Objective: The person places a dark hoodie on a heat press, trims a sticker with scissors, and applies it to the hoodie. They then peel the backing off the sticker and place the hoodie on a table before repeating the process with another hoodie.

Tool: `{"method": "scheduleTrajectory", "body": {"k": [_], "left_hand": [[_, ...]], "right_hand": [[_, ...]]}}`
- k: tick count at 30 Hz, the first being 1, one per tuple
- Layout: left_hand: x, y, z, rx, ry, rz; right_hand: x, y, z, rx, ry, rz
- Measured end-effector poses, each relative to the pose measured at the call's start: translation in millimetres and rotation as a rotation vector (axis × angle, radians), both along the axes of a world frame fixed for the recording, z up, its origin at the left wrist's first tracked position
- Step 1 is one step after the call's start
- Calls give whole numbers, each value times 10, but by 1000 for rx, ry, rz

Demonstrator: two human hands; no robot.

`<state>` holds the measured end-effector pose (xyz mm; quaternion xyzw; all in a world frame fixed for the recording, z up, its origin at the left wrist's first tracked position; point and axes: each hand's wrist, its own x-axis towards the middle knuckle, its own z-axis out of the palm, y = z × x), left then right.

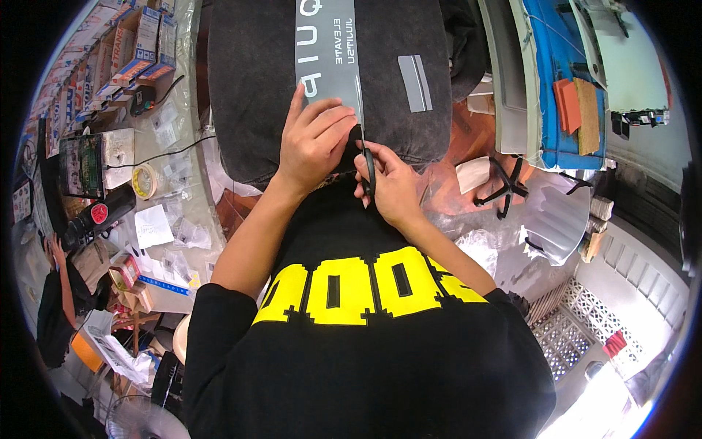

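A long strip of grey printed film (330,60) with mirrored white lettering lies over a dark, faded-black cloth surface (252,104). Its near end is under the fingers of my left hand (315,137), which grips it there. A pair of black-handled scissors (365,151) is in my right hand (390,184), with fingers in the handles. The blades point away from me along the right edge of the film. They look nearly closed, and whether film lies between them cannot be made out. A small cut piece of grey film (415,83) rests on the cloth to the right.
On the left, a plastic-covered table (186,137) carries cardboard boxes (134,46), a tablet (82,165), a tape roll (143,181) and a black bottle (101,215). Another person's hands (55,252) show far left. At right are a blue-covered surface (554,131) and a chair base (504,186).
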<state>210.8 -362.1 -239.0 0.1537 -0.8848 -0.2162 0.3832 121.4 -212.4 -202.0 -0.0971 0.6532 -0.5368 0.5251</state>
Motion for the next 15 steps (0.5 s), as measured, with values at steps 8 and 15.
{"method": "scheduleTrajectory", "body": {"k": [8,15], "left_hand": [[22,59,89,55,57,-16],[39,145,258,122,76,-38]], "right_hand": [[-13,-87,-6,5,42,-21],[-58,-174,-28,-41,32,-52]]}}
